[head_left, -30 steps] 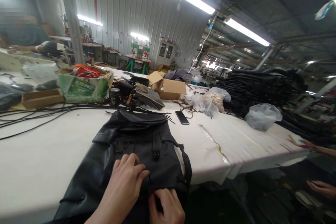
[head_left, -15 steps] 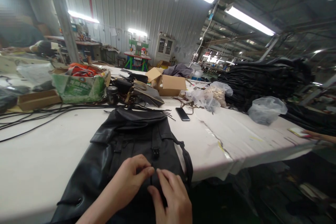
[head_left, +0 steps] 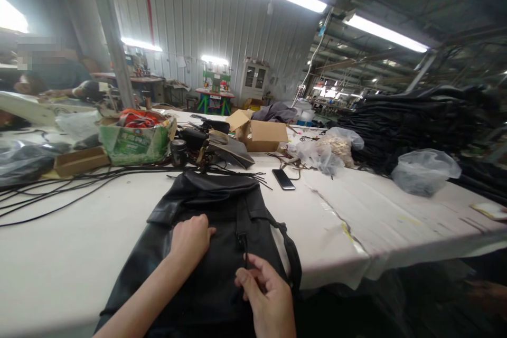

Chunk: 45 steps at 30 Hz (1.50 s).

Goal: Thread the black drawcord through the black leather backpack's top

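Observation:
A black backpack (head_left: 222,280) lies flat on the white-covered table, its top end pointing away from me. My right hand (head_left: 267,290) is closed in a pinch on a thin black strap (head_left: 246,260) that hangs below a black buckle (head_left: 241,241) on the bag's front. Over the bag's left half, my left hand (head_left: 191,240) is closed, fingers curled down against the black material. What it grips, if anything, is hidden beneath it. A side strap (head_left: 292,253) loops off the bag's right edge.
Beyond the bag lie black cords (head_left: 99,174), a green bag (head_left: 137,145), a cardboard box (head_left: 267,136) and a phone (head_left: 283,179). A clear plastic bag (head_left: 425,171) sits to the right, before stacked black material (head_left: 415,121). Another person (head_left: 59,71) sits at far left.
My hands have moved apart: the left went up and left across the bag, while the right closed on the strap. At far right, another person's hand has left the pale item on the table.

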{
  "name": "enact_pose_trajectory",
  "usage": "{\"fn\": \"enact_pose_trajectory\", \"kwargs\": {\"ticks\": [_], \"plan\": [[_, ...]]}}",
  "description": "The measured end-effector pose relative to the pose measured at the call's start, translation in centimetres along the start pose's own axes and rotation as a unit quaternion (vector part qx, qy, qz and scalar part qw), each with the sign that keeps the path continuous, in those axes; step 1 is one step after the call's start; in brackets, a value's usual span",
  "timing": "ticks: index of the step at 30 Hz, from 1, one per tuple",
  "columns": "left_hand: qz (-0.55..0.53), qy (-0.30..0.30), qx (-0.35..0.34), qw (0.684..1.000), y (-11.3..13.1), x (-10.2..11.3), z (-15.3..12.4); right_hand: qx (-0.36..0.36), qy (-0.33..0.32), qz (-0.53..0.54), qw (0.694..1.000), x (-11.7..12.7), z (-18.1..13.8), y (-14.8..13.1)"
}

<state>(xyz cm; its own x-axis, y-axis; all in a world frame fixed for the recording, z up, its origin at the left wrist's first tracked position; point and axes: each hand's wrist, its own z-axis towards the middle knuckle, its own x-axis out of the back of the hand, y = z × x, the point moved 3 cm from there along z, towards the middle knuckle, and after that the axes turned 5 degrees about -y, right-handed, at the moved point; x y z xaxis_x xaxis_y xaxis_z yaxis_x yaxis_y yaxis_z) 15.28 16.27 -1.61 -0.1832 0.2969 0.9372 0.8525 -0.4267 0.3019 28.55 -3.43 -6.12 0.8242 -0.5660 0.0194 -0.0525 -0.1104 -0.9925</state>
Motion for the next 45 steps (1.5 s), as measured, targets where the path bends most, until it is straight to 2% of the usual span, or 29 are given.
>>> {"fn": "enact_pose_trajectory", "kwargs": {"ticks": [4,7,8,10,12,13,16,19,22,27,31,33,39,43,45], "plan": [[-0.054,-0.004,-0.043,0.998,0.8,-0.9,-0.1,0.03,0.016,0.015,0.999,-0.3,0.2,-0.8],[-0.138,-0.01,-0.107,0.985,1.7,-1.5,-2.2,0.064,0.035,0.029,0.997,-0.1,0.4,-1.0],[-0.199,-0.018,-0.129,0.971,2.1,-1.8,-3.2,0.069,0.033,0.035,0.996,-0.2,0.5,-1.0],[-0.355,-0.032,-0.154,0.921,2.9,-2.5,-5.2,0.072,0.019,0.054,0.996,-0.5,0.5,-1.1],[-0.483,-0.028,-0.144,0.863,3.3,-3.2,-6.8,0.077,0.004,0.078,0.994,-1.1,0.4,-1.4],[-0.519,-0.02,-0.132,0.844,3.5,-3.6,-7.4,0.083,0.001,0.087,0.993,-1.5,0.3,-1.6],[-0.561,0.001,-0.111,0.82,3.7,-4.6,-8.2,0.095,0.002,0.081,0.992,-2.4,0.0,-1.8],[-0.615,-0.019,-0.129,0.777,4.0,-4.7,-8.2,0.085,-0.012,0.082,0.993,-3.0,-0.1,-1.7],[-0.658,-0.042,-0.143,0.738,4.3,-4.0,-8.3,0.08,-0.03,0.106,0.991,-3.1,-0.1,-1.6],[-0.702,-0.06,-0.121,0.7,4.2,-2.6,-8.8,0.067,-0.059,0.148,0.985,-3.3,0.0,-2.0],[-0.735,-0.07,-0.1,0.667,3.9,-2.6,-9.4,0.073,-0.091,0.177,0.977,-3.8,-0.1,-2.4],[-0.74,-0.075,-0.09,0.662,3.6,-2.9,-9.6,0.082,-0.109,0.175,0.975,-4.0,-0.2,-2.5],[-0.72,-0.089,-0.074,0.684,2.5,-3.8,-9.6,0.08,-0.112,0.147,0.98,-4.1,-0.7,-3.0],[-0.659,-0.104,-0.107,0.738,2.2,-3.2,-9.7,0.079,-0.099,0.144,0.981,-4.2,-1.2,-3.9],[-0.642,-0.106,-0.121,0.749,2.3,-2.7,-10.0,0.079,-0.099,0.147,0.981,-4.3,-1.4,-4.3]]}}
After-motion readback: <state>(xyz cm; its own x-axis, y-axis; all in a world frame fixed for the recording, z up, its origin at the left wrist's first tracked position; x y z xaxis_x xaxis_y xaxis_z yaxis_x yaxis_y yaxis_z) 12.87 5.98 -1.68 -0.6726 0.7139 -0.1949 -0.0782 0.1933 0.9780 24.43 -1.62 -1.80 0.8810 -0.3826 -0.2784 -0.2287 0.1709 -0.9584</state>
